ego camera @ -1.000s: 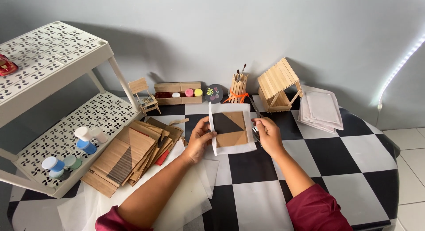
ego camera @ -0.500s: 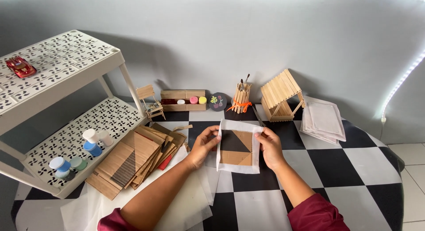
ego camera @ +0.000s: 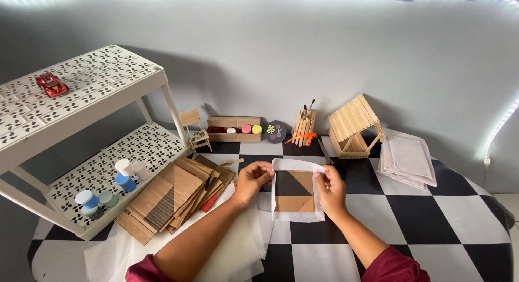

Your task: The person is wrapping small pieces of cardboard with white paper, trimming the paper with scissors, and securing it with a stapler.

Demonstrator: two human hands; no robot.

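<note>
I am pinching the translucent wrap sheet [ego camera: 294, 167] over the brown-and-black stick panel [ego camera: 294, 191] with left hand [ego camera: 252, 180] and right hand [ego camera: 331, 189]. I am judging that even tension across both edges is keeping the cover flat and centred.

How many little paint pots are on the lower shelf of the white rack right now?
4 that I can make out: two at the front, and two further back on the lower shelf. Others may be hidden.

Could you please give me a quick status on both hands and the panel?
Left hand and right hand grip the wrapped panel by its edges. Panel held above checkered table. Nothing in the way.
</note>
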